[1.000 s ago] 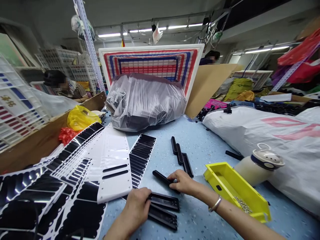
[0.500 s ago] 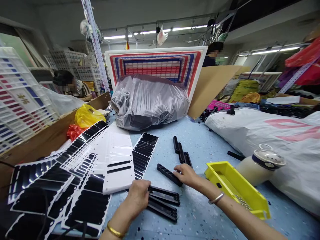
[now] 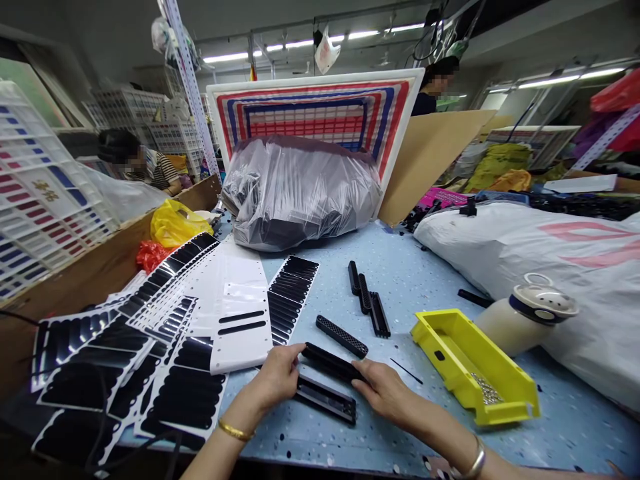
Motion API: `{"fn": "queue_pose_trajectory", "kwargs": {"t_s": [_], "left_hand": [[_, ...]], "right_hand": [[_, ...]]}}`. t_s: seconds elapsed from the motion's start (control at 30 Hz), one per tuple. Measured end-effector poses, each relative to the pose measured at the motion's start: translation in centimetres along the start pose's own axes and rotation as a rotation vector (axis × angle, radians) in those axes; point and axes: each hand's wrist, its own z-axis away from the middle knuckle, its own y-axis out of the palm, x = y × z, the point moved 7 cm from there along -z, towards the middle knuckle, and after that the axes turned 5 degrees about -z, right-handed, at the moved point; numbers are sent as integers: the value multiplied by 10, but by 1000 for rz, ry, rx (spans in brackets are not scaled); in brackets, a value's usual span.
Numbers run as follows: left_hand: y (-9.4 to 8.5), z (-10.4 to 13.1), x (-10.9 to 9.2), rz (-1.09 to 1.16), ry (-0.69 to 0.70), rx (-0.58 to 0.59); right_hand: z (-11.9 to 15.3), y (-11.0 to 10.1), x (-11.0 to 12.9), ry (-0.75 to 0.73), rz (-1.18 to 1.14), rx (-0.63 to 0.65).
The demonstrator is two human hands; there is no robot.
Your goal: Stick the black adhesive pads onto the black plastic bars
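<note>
My left hand and my right hand pinch opposite ends of a long black plastic bar, smooth on the side that shows. A second black bar, hollow with an open channel facing up, lies just below it, one end by my left fingers. Beyond the held bar rests a black bar with a textured face. Farther back, several more short black bars lie in a slanting row, among them a hollow one. A thin dark rod lies right of my right hand.
Sheets of black stickers and a white sheet cover the left side. A yellow bin with small metal parts and a bottle stand at right. A grey plastic bag lies before a striped-lined basket.
My right hand has left the textured bar and moved down to grip the right end of a bar. That bar is now turned smooth side up between both hands. The thin rod has come into view.
</note>
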Motion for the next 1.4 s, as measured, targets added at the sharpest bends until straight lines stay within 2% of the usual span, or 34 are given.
{"fn": "queue_pose_trajectory", "kwargs": {"t_s": [0.2,0.4,0.73,0.8,0.93,1.0,1.07,1.2,1.27,1.4], "left_hand": [[2,-10,8,54,-90,-20],[3,-31,2,68,-130,-24],[1,-46,-2,21,-88,58],[-2,-49,-5,-6,-73,40],[-5,-61,-14,-78,-47,-62],[-3,-66,-18,-112,-38,-92],[-1,-69,-20,-143,-31,-100],[-3,-75,-27,-206,41,-75],[-5,-80,-34,-245,100,-28],[-9,-79,-46,-329,139,58]], "right_hand": [[-3,-5,-9,9,-133,-24],[-15,0,-24,74,-163,-75],[-9,6,-35,119,-194,-186],[-3,6,-35,68,-193,-260],[13,3,-32,-137,-206,-501],[19,4,-32,-194,-207,-544],[21,4,-36,-171,-200,-532],[14,-7,-52,97,-180,-453],[5,-12,-54,182,-181,-403],[-16,-13,-43,183,-200,-336]]}}
